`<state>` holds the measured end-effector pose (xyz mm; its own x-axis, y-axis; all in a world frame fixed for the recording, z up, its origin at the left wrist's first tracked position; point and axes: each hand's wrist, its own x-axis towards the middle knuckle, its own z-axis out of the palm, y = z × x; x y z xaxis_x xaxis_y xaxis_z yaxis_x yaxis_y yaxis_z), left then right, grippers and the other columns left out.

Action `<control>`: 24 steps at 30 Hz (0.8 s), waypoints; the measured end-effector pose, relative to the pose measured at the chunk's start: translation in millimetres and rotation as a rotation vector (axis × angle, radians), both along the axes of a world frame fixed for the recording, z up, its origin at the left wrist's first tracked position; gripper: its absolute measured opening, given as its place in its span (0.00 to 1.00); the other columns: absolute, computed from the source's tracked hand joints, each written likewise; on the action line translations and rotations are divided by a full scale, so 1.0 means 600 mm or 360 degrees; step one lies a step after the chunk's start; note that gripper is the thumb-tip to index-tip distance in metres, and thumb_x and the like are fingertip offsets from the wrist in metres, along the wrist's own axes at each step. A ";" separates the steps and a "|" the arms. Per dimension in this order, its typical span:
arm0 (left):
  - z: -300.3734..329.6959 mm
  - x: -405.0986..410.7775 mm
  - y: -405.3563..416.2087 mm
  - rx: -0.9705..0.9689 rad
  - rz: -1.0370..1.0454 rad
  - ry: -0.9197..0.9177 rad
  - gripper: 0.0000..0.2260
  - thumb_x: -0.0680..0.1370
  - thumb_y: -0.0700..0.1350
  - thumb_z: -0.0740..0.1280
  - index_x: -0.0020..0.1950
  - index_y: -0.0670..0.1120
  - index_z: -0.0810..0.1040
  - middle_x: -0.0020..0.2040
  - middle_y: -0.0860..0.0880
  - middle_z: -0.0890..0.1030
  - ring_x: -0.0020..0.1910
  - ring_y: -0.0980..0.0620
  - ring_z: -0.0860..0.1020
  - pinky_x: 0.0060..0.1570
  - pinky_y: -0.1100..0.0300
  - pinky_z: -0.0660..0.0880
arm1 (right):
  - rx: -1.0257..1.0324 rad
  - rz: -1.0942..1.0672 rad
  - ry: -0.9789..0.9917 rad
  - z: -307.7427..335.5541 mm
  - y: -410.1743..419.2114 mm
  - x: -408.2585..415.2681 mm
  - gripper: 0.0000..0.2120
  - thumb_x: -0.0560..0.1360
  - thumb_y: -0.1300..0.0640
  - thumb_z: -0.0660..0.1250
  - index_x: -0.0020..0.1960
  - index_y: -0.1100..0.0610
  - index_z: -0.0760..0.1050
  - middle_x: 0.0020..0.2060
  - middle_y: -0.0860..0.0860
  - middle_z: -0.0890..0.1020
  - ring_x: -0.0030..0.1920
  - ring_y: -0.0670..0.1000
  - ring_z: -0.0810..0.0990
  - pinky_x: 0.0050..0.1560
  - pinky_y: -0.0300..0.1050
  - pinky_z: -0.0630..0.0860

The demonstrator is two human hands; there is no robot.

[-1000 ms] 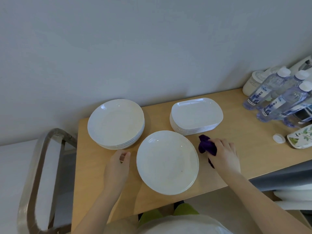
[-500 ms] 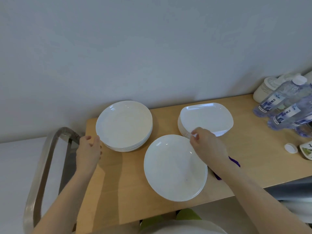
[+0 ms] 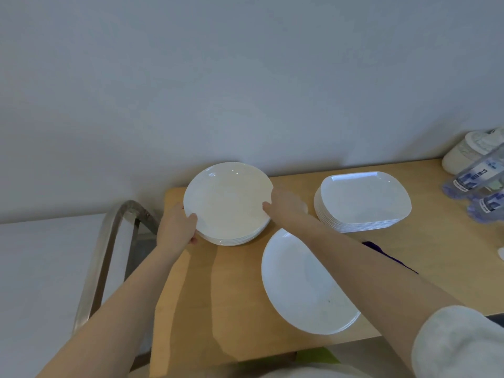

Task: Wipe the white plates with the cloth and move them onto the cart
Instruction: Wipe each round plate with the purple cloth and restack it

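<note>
A pale wooden surface (image 3: 237,309) is standing against a grey-white wall, with a metal cart handle (image 3: 109,249) showing just off its left end. Nearest, a single stack of round white plates (image 3: 300,290) is lying under the right forearm, and the purple cloth (image 3: 387,256) is lying loose just beyond that arm, held by neither hand. Farther back, the left hand (image 3: 176,229) is curling round the left rim of the far round plate stack (image 3: 227,203), while the right hand (image 3: 285,204) is gripping its right rim, so the stack sits squarely between both hands, with the cart to its left. A stack of rounded-rectangular plates (image 3: 362,201) and water bottles (image 3: 480,184) are sitting to the right. Half a second ago the left hand was only nearing that rim and the right hand was at the rectangular stack.
</note>
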<state>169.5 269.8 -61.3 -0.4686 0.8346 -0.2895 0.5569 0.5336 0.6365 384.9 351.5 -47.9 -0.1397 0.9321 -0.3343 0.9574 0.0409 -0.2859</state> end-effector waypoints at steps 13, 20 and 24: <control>0.007 0.017 -0.021 0.0328 0.0255 -0.0426 0.14 0.78 0.38 0.59 0.63 0.44 0.75 0.24 0.47 0.73 0.22 0.52 0.72 0.27 0.62 0.70 | 0.0068 -0.0083 0.0387 0.007 -0.003 0.005 0.10 0.80 0.59 0.55 0.54 0.60 0.73 0.45 0.54 0.77 0.45 0.52 0.78 0.44 0.42 0.73; 0.045 0.067 -0.073 0.0607 0.0158 -0.0451 0.13 0.80 0.44 0.61 0.64 0.55 0.72 0.32 0.51 0.77 0.29 0.59 0.75 0.30 0.70 0.70 | 0.0278 -0.0206 0.0824 0.016 -0.049 0.063 0.13 0.79 0.58 0.56 0.62 0.56 0.70 0.47 0.51 0.78 0.45 0.52 0.77 0.43 0.45 0.74; 0.059 0.105 -0.105 0.0545 0.0043 -0.0471 0.19 0.80 0.48 0.62 0.71 0.60 0.68 0.42 0.51 0.80 0.41 0.55 0.78 0.35 0.67 0.72 | 0.0303 -0.0290 0.0894 0.026 -0.096 0.116 0.15 0.79 0.58 0.56 0.64 0.53 0.69 0.43 0.48 0.77 0.44 0.49 0.76 0.38 0.40 0.69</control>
<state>232.3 207.0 -25.9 -0.4300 0.8943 -0.1236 0.3131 0.2761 0.9087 454.7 293.7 -32.6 -0.0788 0.9935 -0.0816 0.6589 -0.0095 -0.7522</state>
